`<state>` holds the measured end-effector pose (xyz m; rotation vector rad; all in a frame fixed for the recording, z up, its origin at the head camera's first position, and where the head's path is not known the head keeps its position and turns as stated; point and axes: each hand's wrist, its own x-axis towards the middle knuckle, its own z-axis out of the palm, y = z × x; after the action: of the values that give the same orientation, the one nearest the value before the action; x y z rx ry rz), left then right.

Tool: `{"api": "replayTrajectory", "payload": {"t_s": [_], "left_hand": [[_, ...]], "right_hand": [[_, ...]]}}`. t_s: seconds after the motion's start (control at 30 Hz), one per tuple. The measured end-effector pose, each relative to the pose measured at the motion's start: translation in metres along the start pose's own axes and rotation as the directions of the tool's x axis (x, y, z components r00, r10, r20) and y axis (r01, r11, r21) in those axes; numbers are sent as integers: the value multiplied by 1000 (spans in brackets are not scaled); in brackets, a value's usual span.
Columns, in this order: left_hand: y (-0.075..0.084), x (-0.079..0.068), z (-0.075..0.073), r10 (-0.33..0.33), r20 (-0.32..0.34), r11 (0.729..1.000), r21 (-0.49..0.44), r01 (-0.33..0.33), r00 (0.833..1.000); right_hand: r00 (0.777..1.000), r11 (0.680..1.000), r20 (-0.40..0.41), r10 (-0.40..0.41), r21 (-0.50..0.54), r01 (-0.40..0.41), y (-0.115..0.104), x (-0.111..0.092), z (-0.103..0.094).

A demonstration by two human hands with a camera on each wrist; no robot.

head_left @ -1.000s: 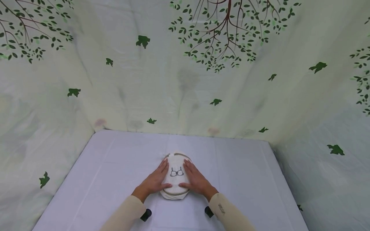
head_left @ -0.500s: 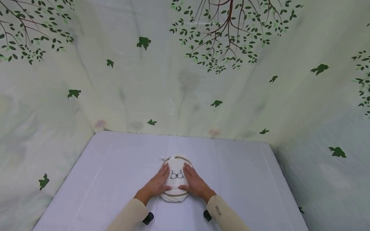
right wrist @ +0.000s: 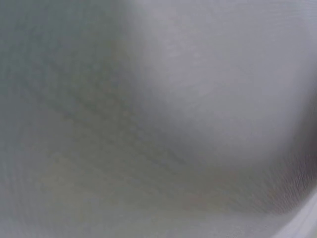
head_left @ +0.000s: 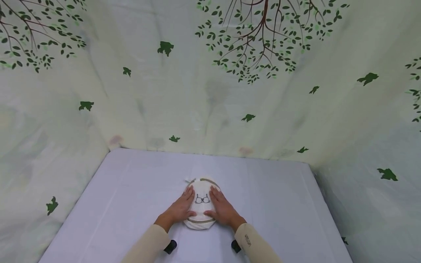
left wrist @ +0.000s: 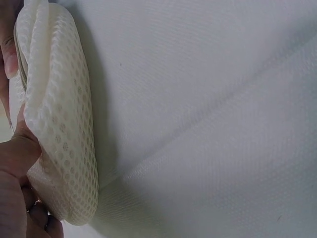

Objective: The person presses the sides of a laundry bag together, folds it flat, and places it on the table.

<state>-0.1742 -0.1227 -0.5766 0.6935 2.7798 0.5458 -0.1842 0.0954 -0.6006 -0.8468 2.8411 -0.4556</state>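
Note:
A white mesh bra wash bag [head_left: 201,190] with a black bra drawing and a brownish zip round its edge lies on the table, centred in the head view. My left hand [head_left: 178,209] rests on its left side, fingers straight and pointing away from me. Mirroring it, my right hand [head_left: 224,209] lies on the right side. Both thumbs point inward over the near part. The left wrist view shows the bag's thick honeycomb-mesh side [left wrist: 67,124] from close up, with the left thumb [left wrist: 22,148] against it. In the right wrist view only blurred pale fabric shows.
A white cloth covers the table [head_left: 276,197]. Pale curtains [head_left: 184,91] printed with leaves and branches hang behind it and on both sides. Dark wrist camera mounts [head_left: 170,247] sit beneath the sleeves.
Both hands stay on the bag and have hardly shifted. The head view has tilted slightly, so the bag and hands appear a little lower.

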Motion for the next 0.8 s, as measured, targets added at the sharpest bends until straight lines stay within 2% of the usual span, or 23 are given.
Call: {"api": "replayTrajectory", "payload": {"t_s": [0.1, 0.33, 0.53, 0.67, 0.8], "left_hand": [[-1, 0, 0, -7, -4, 1000, 6, 7, 1000], [1, 0, -1, 24, -42, 1000, 2, -24, 999], [4, -1, -10, -52, -73, 998, -36, 50, 996], [7, -5, -17, -93, -97, 990, -117, 82, 991], [7, -11, -28, -149, -125, 975, -184, 125, 981]], "right_hand": [[1000, 1000, -9, -9, -5, 9, -1, 0, 1], [1000, 1000, -9, 6, -9, -6, -2, 0, -3], [999, 997, 3, 36, 69, -36, -5, 3, -15], [998, 993, -42, 44, 115, -39, -6, 1, -25], [990, 991, -117, 77, 114, -63, -9, -3, -37]]}}
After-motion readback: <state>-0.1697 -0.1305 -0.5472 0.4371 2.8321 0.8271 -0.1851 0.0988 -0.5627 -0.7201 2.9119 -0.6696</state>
